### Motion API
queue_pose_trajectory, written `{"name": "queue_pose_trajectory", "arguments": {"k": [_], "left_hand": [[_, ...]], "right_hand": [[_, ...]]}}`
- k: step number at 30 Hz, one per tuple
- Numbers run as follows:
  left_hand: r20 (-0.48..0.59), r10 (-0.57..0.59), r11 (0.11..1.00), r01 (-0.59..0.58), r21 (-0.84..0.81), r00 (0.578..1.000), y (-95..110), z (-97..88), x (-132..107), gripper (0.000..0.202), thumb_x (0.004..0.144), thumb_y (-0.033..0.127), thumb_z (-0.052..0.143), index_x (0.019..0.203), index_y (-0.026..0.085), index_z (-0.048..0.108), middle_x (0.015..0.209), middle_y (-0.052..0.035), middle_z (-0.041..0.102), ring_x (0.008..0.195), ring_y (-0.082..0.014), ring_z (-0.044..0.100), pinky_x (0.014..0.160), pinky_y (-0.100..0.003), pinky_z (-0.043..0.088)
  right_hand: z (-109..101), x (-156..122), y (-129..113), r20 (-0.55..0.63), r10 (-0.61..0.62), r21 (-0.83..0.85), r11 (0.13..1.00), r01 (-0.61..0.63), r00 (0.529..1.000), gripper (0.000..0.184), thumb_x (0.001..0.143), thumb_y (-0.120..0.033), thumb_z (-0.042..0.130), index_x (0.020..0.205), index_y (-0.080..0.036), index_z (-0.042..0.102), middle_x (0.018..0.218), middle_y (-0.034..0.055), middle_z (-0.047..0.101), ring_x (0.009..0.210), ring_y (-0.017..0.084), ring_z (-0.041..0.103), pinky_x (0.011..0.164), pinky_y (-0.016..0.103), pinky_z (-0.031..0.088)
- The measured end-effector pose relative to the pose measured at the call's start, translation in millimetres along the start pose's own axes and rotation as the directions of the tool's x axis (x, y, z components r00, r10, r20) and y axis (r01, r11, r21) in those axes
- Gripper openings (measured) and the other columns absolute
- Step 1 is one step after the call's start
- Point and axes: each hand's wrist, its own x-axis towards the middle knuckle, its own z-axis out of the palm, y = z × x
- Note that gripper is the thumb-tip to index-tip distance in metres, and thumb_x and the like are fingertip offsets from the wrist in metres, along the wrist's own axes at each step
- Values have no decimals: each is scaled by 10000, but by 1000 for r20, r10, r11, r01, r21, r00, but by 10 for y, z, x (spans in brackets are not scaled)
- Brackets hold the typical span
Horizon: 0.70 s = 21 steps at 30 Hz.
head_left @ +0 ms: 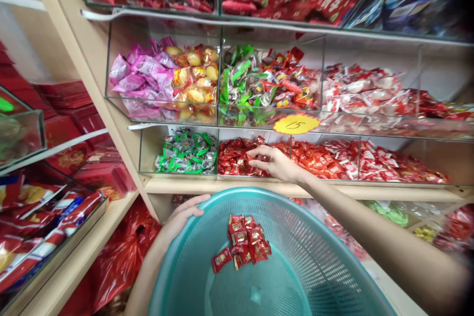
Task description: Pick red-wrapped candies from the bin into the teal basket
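Observation:
My left hand [184, 216] grips the rim of a teal plastic basket [314, 276] that I hold low in front of me. Several red-wrapped candies [244, 247] lie in a small heap on its mesh bottom. My right hand [273, 162] reaches into a clear bin [255, 177] on the lower shelf, fingers curled down onto the red-wrapped candies [233, 158] heaped there. Whether the fingers hold any is hidden.
Clear bins line the shelves: green and silver candies [187, 157], more red ones [351, 160], purple [138, 76], yellow [194, 79] and mixed green and red wraps [259, 84] above. A yellow price tag [295, 124] reads 15. Red boxes [70, 123] fill the left shelving.

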Motion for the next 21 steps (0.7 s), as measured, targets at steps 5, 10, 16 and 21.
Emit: {"name": "queue_pose_trajectory", "arguments": {"k": [5, 10, 16, 21], "left_hand": [[-12, 21, 999, -21, 50, 1000, 47, 50, -34, 454, 609, 172, 639, 1059, 188, 694, 1149, -39, 694, 1081, -260, 583, 858, -295, 437], [21, 6, 1000, -6, -12, 1000, 4, 32, -18, 460, 618, 169, 648, 1076, 196, 680, 1149, -32, 694, 1026, -244, 614, 822, -286, 453], [35, -10, 999, 12, -36, 999, -17, 26, -23, 468, 622, 159, 642, 1088, 203, 671, 1143, -17, 697, 961, -225, 640, 766, -268, 464], [30, -19, 999, 20, -41, 999, 4, 39, -42, 497, 620, 173, 633, 1116, 196, 656, 1108, -25, 711, 958, -241, 639, 767, -290, 466]], "right_hand": [[297, -339, -406, 158, -171, 82, 984, 159, 973, 250, 861, -319, 569, 1067, -192, 631, 989, 47, 617, 914, 147, 550, 830, 310, 435], [836, -603, -553, 429, -195, -37, 972, 232, 882, 278, 877, -321, 548, 1127, -215, 608, 1044, 48, 620, 966, 167, 519, 856, 329, 372], [1197, -721, -560, 569, -175, -157, 936, 314, 804, 223, 863, -329, 560, 1047, -215, 614, 979, 45, 613, 947, 192, 485, 785, 327, 326], [1333, -761, -488, 596, -203, -246, 875, 418, 777, 171, 855, -303, 554, 983, -195, 591, 916, 45, 595, 916, 198, 461, 775, 336, 303]]}}
